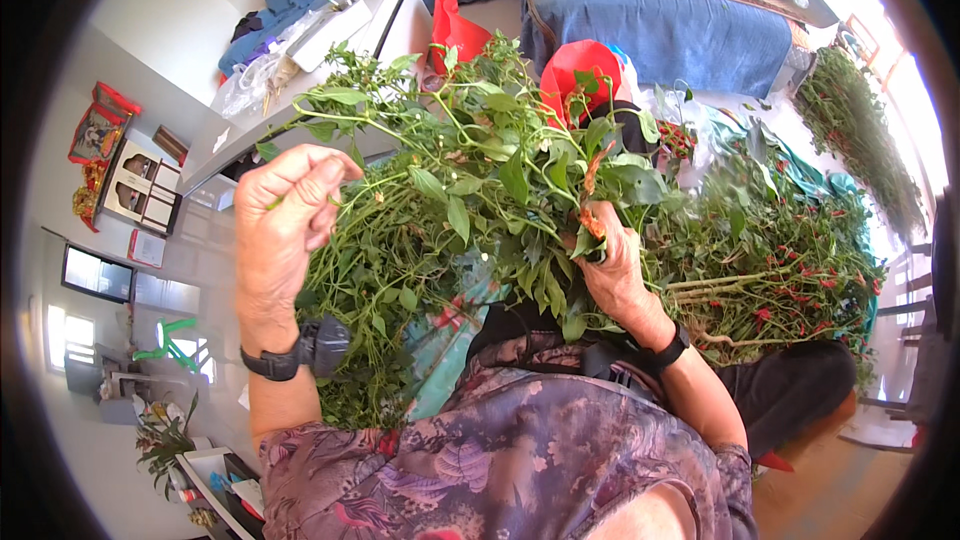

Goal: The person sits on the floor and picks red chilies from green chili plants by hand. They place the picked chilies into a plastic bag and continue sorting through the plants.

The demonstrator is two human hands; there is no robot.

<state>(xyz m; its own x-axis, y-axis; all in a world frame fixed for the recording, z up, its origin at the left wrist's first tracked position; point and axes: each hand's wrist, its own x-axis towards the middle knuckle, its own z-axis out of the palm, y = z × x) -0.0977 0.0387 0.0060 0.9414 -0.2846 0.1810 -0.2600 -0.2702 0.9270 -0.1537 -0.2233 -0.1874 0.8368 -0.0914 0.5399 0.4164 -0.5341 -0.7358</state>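
Note:
My right hand grips the stems of a leafy green chili plant, whose branches spread up and to the left over my lap. A curled, dried orange-brown leaf sits beside that hand's fingers. At the plant's left edge, my left hand is raised with its fingers closed. A small green plant piece pokes out of it; most of the piece is hidden, so its kind is unclear. Below the held plant lies a heap of green stems and leaves.
Cut chili plants with red fruits lie on a green sheet to the right. Two red bags stand ahead. A white table is at the upper left, and a blue-covered bed lies beyond. More plants lie far right.

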